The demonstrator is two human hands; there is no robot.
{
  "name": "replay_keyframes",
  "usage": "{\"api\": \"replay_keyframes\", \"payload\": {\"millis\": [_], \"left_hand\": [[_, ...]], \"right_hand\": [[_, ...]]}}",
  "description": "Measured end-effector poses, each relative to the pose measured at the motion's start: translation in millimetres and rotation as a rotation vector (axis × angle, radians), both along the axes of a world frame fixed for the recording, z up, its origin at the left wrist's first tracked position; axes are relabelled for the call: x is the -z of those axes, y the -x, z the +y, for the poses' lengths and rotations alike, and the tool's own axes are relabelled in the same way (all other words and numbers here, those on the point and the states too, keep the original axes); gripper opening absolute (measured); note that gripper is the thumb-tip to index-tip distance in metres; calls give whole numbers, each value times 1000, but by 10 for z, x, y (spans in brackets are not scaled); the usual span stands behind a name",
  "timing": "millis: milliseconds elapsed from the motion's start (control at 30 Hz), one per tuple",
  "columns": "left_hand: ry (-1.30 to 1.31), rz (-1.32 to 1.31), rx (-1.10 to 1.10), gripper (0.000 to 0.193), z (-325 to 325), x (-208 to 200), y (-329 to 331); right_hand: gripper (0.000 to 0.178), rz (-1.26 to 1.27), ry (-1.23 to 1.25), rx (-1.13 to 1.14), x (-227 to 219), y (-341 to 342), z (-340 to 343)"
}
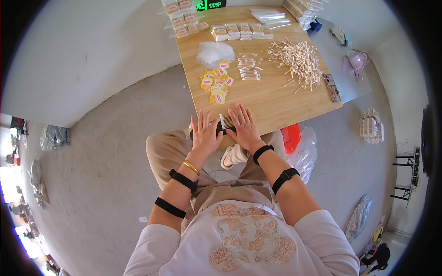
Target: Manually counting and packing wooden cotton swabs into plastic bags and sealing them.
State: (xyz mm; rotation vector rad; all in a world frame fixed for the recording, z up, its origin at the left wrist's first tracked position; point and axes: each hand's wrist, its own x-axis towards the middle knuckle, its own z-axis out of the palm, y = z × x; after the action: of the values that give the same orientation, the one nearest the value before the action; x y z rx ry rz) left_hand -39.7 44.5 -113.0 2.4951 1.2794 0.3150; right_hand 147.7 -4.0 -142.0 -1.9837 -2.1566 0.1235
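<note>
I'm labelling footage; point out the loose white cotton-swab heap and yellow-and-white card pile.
Loose white cotton-swab heap point(301, 60): head view, its middle.
Yellow-and-white card pile point(217, 85): head view, a central card.

White short-sleeved top point(294, 227), peach floral motif point(248, 232) at six o'clock; tan trousers point(166, 149); gold bangle point(191, 168) and two black bands point(183, 180) at seven; matching black pair point(285, 180) at four.

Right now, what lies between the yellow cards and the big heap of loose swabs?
In the head view, a small group of swabs lies between the yellow cards and the big heap.
</note>
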Motion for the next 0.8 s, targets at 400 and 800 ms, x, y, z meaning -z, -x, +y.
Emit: {"api": "replay_keyframes", "payload": {"millis": [400,800], "left_hand": [[21,23,2,50,-60,25,13],[46,35,3,49,-109,26,11]], "right_hand": [[78,17,-15,-2,-2,10,2],[79,41,-16,-5,-2,4,-1]]}}
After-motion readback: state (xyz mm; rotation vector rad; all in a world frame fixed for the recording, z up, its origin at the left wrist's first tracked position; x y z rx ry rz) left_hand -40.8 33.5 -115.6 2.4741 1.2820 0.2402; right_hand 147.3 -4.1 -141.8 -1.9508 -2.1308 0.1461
